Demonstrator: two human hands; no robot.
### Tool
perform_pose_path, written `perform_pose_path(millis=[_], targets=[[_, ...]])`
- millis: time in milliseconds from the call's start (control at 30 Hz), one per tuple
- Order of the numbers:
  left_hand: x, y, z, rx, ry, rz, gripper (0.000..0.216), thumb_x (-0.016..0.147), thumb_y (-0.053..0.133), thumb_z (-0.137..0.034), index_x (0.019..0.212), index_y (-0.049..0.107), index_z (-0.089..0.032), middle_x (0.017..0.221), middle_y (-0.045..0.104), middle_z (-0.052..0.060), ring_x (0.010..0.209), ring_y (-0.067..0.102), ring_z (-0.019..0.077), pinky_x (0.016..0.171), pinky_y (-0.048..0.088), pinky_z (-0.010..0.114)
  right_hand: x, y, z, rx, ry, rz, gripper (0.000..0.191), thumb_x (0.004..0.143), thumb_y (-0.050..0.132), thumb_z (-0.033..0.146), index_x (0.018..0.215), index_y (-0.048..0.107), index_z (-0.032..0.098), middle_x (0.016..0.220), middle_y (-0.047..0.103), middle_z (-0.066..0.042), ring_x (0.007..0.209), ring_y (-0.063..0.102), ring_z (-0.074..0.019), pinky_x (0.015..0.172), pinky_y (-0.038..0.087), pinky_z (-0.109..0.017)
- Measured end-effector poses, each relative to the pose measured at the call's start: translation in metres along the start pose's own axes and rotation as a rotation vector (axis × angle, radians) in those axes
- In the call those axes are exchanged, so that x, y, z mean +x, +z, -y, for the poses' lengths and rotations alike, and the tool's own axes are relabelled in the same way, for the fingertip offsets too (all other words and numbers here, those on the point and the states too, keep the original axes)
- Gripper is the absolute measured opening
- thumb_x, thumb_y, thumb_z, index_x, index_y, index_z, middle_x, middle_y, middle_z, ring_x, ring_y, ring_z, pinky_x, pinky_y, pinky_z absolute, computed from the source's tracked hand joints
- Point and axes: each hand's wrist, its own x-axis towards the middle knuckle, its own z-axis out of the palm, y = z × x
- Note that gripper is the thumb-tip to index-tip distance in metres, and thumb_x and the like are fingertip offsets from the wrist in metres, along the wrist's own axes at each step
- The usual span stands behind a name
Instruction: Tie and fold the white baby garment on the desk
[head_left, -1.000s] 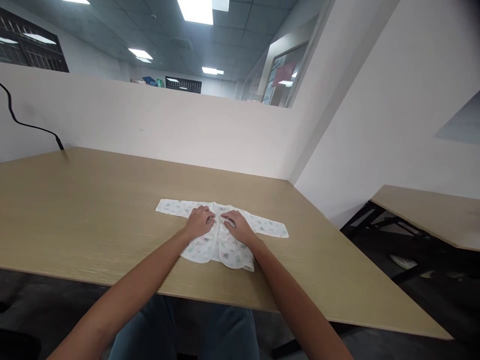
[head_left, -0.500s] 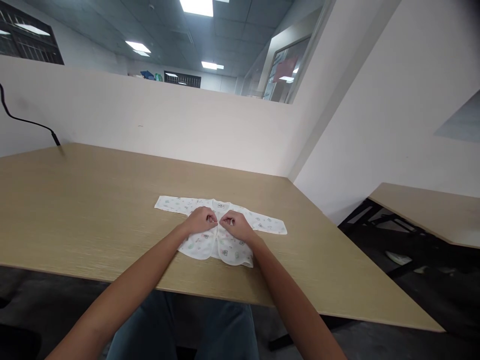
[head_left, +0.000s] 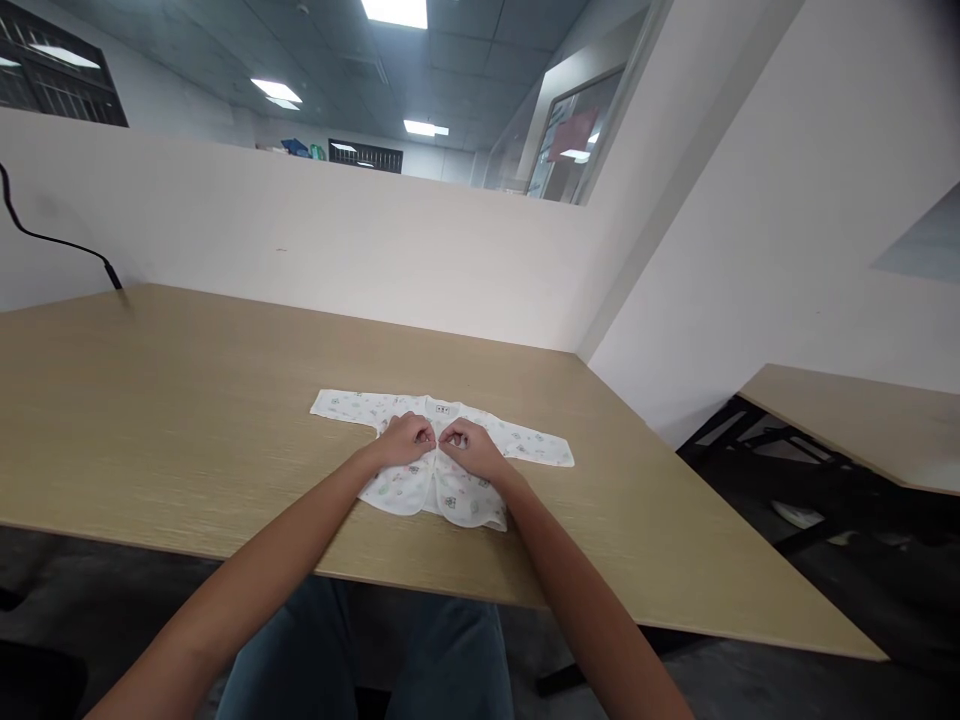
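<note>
A small white baby shirt with a pale printed pattern lies spread flat on the wooden table, sleeves stretched out to both sides. My left hand and my right hand rest side by side on its chest, close to the neckline. Both have their fingers curled in a pinch on the two front edges of the shirt, where the opening runs down the middle. The knuckles nearly touch each other.
A white partition wall stands along the table's far edge and a white wall on the right. A black cable hangs at the far left. A second wooden table stands to the right, across a gap.
My fingers went from lying flat on the shirt front to a curled pinch at its middle opening. The shirt has stayed in place.
</note>
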Motion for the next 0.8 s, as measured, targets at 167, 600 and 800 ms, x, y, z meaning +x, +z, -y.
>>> perform_pose_path(millis=[167,600,800], targets=[[0.0002,0.0003,0.0005,-0.087,-0.002,0.005,0.018,0.083,0.057,-0.024,0.084,0.074,-0.020,0.086,0.071,0.001,0.083,0.059,0.0151,0.077,0.044,0.025,-0.0002,0.0011,-0.0039,-0.020,0.000,0.004,0.005,0.078,0.068,0.018,0.082,0.072,0.019,0.084,0.065,-0.002,0.078,0.055,-0.0155,0.075,0.043,-0.028],[0.0003,0.0004,0.0008,-0.021,0.043,-0.032,0.018,0.084,0.056,-0.025,0.081,0.073,-0.020,0.082,0.070,0.000,0.084,0.060,0.0153,0.074,0.040,0.024,-0.0013,0.0023,-0.0003,-0.020,0.013,-0.016,0.005,0.076,0.068,0.015,0.079,0.071,0.018,0.084,0.067,-0.002,0.079,0.057,-0.0158,0.076,0.044,-0.028],[-0.0007,0.0007,-0.0035,0.019,0.039,-0.086,0.020,0.084,0.060,-0.035,0.076,0.071,-0.020,0.076,0.069,0.000,0.077,0.058,0.0143,0.070,0.038,0.024,-0.0006,0.0036,-0.0009,-0.037,0.006,-0.012,0.003,0.077,0.068,0.015,0.078,0.069,0.018,0.084,0.067,-0.002,0.080,0.057,-0.0161,0.076,0.044,-0.029]])
